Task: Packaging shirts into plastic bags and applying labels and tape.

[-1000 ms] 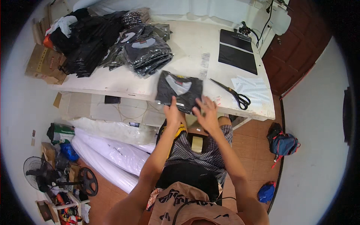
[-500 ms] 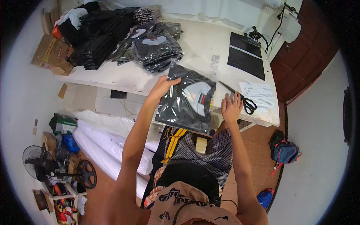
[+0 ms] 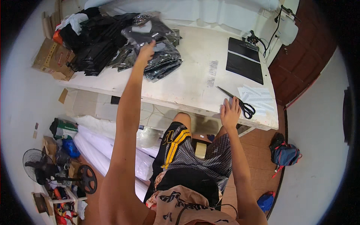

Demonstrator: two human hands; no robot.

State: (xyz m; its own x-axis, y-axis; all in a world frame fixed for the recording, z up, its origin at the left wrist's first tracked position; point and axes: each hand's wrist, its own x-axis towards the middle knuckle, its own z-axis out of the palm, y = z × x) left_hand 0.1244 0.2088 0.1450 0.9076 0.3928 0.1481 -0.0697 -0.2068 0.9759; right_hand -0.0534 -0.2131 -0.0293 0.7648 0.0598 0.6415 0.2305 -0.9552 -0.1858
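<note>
My left hand reaches to the far left of the table, its fingers closed on the near edge of a folded dark shirt in a clear plastic bag. That bagged shirt is smeared by motion and lies over or just above a pile of similar bagged shirts. My right hand rests on the table's front edge with its fingers stretched out and holds nothing. Right beside its fingertips lies a pair of black-handled scissors, blades pointing away to the left.
Stacked black plastic bags and a cardboard box occupy the table's left end. A strip of labels, a black flat sheet and printed white papers lie on the right. White rolls and a fan stand at lower left.
My left hand has carried the bagged shirt from above the table's front edge, away and left, to the pile. My right hand has stayed by the scissors.
</note>
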